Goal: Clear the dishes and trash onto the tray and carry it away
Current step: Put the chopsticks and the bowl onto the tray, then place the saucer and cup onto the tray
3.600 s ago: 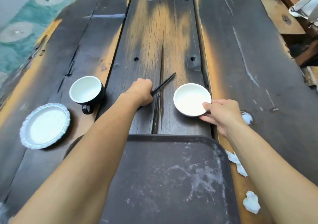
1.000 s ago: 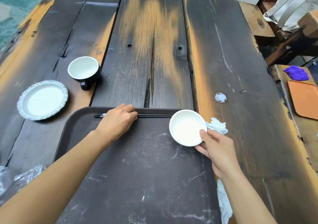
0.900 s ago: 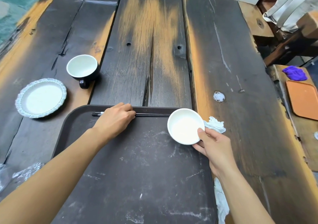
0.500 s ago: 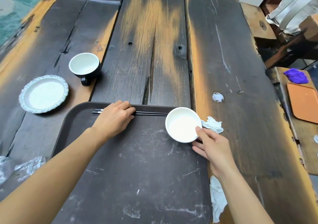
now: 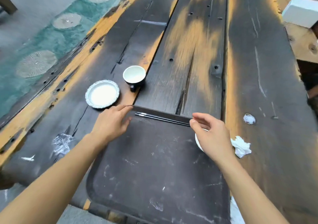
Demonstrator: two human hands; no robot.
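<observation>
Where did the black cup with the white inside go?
The black cup with the white inside stands on the dark wooden table, beyond the tray's far left corner, beside the white frilly-edged plate.

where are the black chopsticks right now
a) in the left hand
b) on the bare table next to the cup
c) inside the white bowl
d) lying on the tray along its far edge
d: the chopsticks lie flat on the tray just inside its far rim, with the left hand and right hand both open and off them.
</observation>
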